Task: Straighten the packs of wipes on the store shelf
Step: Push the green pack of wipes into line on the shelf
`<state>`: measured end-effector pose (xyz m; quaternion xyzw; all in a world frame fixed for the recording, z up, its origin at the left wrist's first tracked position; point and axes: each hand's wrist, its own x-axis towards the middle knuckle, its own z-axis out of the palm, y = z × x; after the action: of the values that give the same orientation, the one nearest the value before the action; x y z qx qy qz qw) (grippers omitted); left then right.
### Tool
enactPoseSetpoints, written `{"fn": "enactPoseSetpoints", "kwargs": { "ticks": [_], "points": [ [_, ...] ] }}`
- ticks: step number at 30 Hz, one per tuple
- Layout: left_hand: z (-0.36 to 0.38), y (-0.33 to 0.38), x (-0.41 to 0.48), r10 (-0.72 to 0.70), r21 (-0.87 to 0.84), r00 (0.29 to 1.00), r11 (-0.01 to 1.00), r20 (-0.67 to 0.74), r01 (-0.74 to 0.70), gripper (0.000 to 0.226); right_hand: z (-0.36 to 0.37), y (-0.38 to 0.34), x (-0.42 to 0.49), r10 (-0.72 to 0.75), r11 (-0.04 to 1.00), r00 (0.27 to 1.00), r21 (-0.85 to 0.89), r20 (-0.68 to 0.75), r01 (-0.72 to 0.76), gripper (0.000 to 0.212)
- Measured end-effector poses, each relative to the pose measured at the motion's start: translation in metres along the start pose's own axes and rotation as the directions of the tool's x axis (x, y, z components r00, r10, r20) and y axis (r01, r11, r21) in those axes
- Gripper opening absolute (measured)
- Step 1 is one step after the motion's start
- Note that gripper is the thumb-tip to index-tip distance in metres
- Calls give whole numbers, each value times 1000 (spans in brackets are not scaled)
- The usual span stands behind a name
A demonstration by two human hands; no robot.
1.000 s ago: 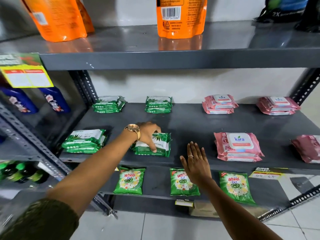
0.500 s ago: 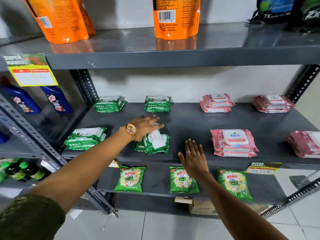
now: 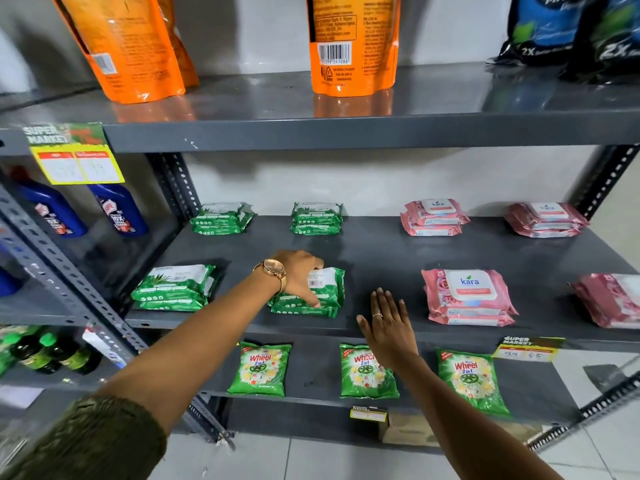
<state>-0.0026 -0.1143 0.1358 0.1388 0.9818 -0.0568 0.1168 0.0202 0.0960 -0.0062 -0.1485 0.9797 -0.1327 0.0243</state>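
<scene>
The grey metal shelf point(image 3: 381, 258) carries eight stacks of wipes. Taking the pink kara stack point(image 3: 467, 296) at the front as the landmark: two green stacks point(image 3: 311, 292) lie to its left, another pink stack point(image 3: 609, 299) right, four stacks behind along the wall.

A shop aisle: grey metal shelf point(image 3: 381, 251) stocked with rows of wipes packs point(image 3: 467, 296), detergent sachets point(image 3: 259, 368), and yellow "Super Market" price tags point(image 3: 78, 161).

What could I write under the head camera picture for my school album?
A person's left hand grips a green wipes stack on the grey store shelf, right hand open beside it.
</scene>
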Motion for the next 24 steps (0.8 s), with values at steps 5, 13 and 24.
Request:
{"fn": "enactPoseSetpoints", "kwargs": {
  "ticks": [5,13,24],
  "points": [
    [0,-3,1,22,-9,999,1000,25,-22,65,2,0,1,-3,1000,1000,-7,-7,3,112],
    [15,-7,1,-33,-65,999,997,9,33,84,-5,-1,-2,-14,1000,1000,19,3,14,105],
    [54,3,-14,-128,-254,987,962,-101,99,77,-107,42,-14,8,995,935,93,-356,27,59]
  ]
}}
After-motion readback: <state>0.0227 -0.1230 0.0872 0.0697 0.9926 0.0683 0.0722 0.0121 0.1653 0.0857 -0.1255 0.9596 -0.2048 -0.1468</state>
